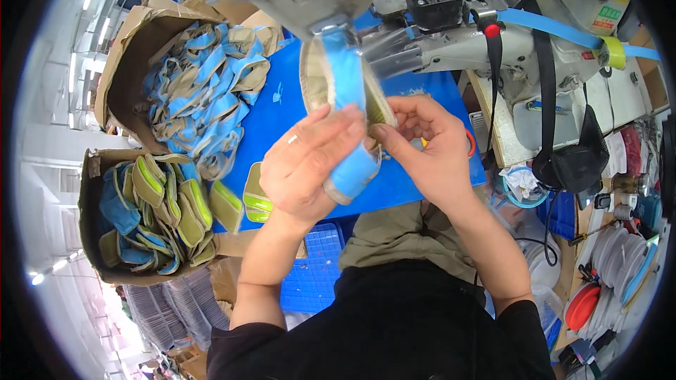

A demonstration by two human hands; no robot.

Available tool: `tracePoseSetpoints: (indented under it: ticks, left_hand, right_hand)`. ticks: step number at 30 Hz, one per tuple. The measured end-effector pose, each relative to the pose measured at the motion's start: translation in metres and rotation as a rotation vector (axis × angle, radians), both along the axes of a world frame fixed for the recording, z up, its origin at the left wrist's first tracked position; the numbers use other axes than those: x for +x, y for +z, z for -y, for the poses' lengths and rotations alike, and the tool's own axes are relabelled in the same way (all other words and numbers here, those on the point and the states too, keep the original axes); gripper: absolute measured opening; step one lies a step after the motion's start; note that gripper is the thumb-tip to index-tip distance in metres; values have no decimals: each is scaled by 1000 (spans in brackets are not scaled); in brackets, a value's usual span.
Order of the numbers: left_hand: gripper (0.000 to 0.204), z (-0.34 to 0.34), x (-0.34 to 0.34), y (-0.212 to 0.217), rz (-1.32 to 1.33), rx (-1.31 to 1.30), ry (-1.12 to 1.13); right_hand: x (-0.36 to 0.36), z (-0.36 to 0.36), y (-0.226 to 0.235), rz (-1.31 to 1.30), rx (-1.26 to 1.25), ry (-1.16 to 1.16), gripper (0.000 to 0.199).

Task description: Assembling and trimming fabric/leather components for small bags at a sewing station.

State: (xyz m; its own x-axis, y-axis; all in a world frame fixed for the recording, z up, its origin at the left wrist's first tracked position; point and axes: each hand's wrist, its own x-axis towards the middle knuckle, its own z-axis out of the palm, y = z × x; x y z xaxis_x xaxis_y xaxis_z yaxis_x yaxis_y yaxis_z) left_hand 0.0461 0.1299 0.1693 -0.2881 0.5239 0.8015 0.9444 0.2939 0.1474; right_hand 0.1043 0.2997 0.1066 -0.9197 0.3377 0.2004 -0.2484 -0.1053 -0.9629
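Head view: the person's left hand (310, 165) and right hand (422, 144) both pinch a blue and khaki padded strap piece (348, 98), which hangs from under the head of the industrial sewing machine (394, 14), above the blue table top (282, 109). One cardboard box (120, 63) at the far left holds many blue-edged pieces, and a nearer box (95, 228) holds green-edged ones, so much work seems done already. The needle and the seam are hidden, and I cannot tell how far this piece is stitched.
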Motion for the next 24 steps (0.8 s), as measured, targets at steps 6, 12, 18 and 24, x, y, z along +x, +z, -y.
tracePoseSetpoints:
  ticks: [6,12,18,24]
  left_hand:
    - [28,2,7,5,33,-41,-2]
    - [22,15,-1,13,227,253,111]
    - [24,15,-5,9,154,101,-36]
    - [61,20,-21,12,236,-145,-2]
  right_hand:
    - [1,6,6,13,-262,86,20]
    - [1,3,3,41,-326,121,19]
    - [-11,-4,6,72,-314,168,24]
    - [-46,-15,18,105,-128,201,40]
